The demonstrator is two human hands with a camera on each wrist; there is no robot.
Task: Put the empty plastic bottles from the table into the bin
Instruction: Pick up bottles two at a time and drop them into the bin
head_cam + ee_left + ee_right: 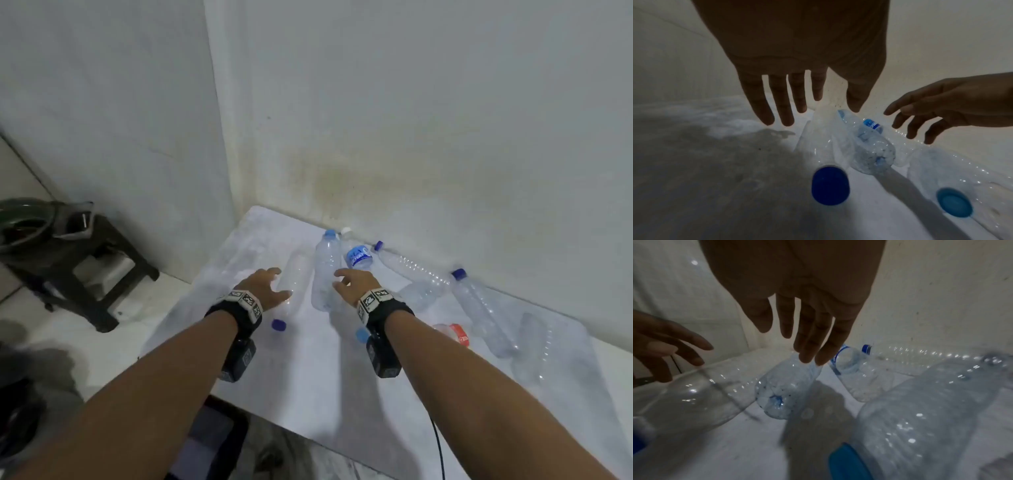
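Several empty clear plastic bottles lie on the white table (308,377). My left hand (277,284) hovers with spread fingers over a clear bottle (294,270) with a dark blue cap (830,185); it holds nothing. My right hand (339,278) hangs open beside a crumpled bottle (325,274) with a light blue cap, its fingertips (807,356) just above it. In the wrist views the left hand (797,97) and the right hand (791,337) show straight fingers apart from the bottles. Another bottle, its cap (361,334) light blue, lies under my right wrist.
More bottles lie along the wall, one with a blue label (358,257) and one with an orange label (457,334). A dark stool (102,267) with a green basin stands on the left. A dark-rimmed container (212,442) sits below the table's front edge.
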